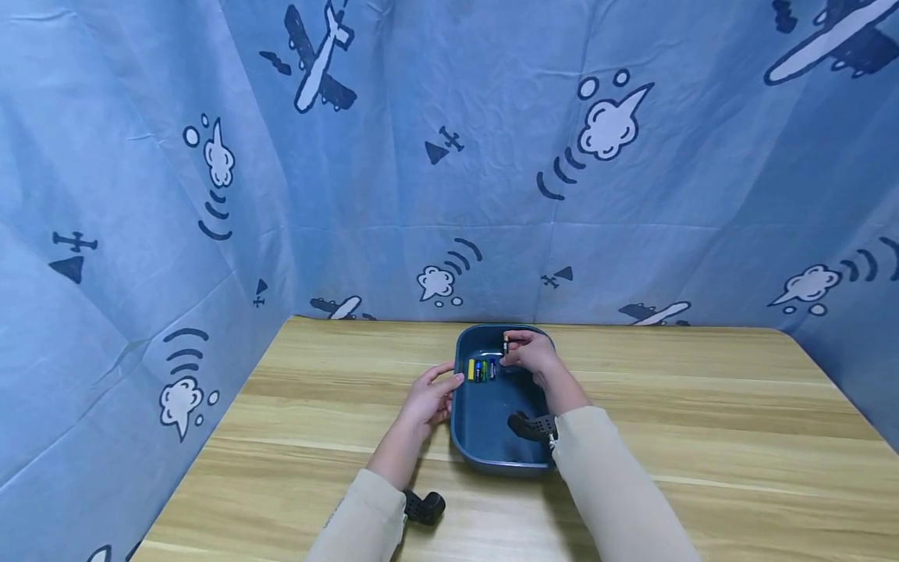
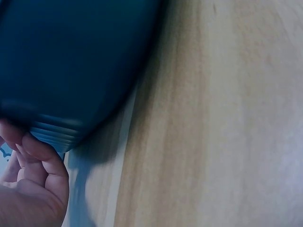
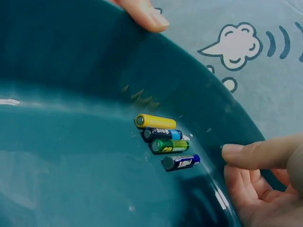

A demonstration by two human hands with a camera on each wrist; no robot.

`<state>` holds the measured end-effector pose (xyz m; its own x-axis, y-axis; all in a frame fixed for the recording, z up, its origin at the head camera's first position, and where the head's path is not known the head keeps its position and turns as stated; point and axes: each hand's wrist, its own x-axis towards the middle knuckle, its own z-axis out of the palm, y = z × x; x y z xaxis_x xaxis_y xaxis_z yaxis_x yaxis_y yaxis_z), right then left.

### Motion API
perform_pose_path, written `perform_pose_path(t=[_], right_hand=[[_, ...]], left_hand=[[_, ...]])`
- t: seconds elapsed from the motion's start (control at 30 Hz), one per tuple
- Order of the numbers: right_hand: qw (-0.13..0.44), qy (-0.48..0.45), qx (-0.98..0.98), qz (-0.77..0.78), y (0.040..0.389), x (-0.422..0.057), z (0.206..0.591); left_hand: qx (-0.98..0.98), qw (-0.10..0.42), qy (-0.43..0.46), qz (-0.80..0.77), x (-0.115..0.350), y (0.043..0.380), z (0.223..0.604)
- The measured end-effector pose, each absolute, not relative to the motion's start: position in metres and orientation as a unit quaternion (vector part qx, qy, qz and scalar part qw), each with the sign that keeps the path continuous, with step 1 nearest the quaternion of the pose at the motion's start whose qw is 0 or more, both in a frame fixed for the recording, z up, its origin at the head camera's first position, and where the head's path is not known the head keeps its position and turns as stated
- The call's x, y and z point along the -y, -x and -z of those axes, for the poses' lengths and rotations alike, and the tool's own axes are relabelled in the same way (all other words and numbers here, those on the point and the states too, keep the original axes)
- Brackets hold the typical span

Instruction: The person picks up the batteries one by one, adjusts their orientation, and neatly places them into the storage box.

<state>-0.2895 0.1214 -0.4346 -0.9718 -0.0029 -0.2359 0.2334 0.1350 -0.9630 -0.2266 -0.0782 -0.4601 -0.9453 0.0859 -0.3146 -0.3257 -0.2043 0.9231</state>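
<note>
A dark teal plastic basin (image 1: 502, 421) stands on the wooden table. My left hand (image 1: 430, 396) grips its left rim, thumb over the edge and fingers curled against the outer wall; in the left wrist view the hand (image 2: 35, 182) shows beneath the basin wall (image 2: 80, 56). At the far end inside lie a yellow battery (image 3: 156, 121), a black-and-blue battery (image 3: 163, 134), a green battery (image 3: 171, 145) and a dark blue battery (image 3: 182, 162), roughly side by side. My right hand (image 1: 530, 353) pinches a black battery with a copper-coloured end (image 1: 506, 345) above the basin floor. The right wrist view hides that battery.
The wood-grain table (image 1: 337, 406) spreads to both sides of the basin. A blue cloth with planes and clouds (image 1: 492, 156) hangs behind the table and along its left side. A black wrist camera (image 1: 424, 509) sits at the left cuff, another black camera (image 1: 530, 426) at the right.
</note>
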Motion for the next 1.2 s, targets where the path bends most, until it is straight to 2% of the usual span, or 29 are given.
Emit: perform_pose_path(t=[0.33,0.57,0.73,1.2], right_hand=[[0.091,-0.049,-0.796,0.597,0.29,-0.117,0.44],[0.106,-0.037,-0.853,0.51,0.292,-0.117,0.449],[0.122,-0.031,-0.876,0.466,0.291,-0.115,0.449],[0.126,-0.024,-0.897,0.423,0.291,-0.113,0.449]], left_hand=[[-0.613,0.129,0.105,-0.773,0.078,0.227,0.46],[-0.619,0.146,0.096,-0.765,0.08,0.219,0.444],[-0.619,0.14,0.103,-0.766,0.08,0.228,0.459],[-0.616,0.131,0.108,-0.769,0.078,0.227,0.458]])
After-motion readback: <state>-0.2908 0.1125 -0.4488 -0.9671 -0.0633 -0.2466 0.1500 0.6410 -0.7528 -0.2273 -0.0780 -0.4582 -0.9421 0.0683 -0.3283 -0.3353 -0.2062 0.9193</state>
